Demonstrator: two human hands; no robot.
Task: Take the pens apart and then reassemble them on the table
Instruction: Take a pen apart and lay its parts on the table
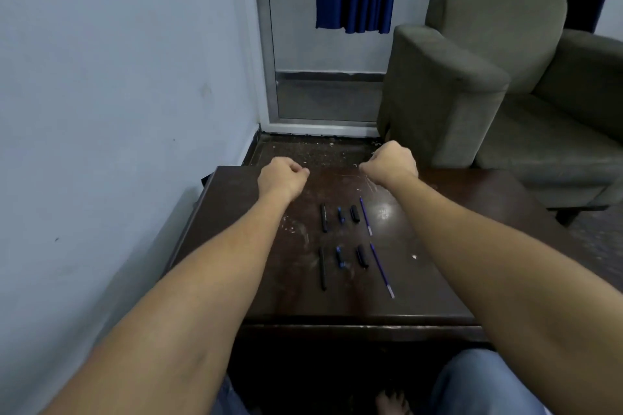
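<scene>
The fingers (301, 171) of the left hand (281, 176) are curled tight into a fist, and nothing shows inside them. The right hand (391, 163) is balled the same way, with nothing visible in its grip. Both fists hover over the far edge of the table (286, 296), apart from each other, on bare forearms that reach across it from the near side.

The pens lie in pieces on the middle of the table, in two rows between the forearms. The far row, from the table's left, holds a black barrel (324, 217), a small blue piece (341, 215), a black cap (354, 213) and a thin purple refill (365, 216). The near row repeats it: barrel (322, 268), blue piece (339, 257), cap (362, 256), refill (382, 269). Neither hand touches any part.

Beyond the table's far right corner stands a grey-green armchair (472, 77).
</scene>
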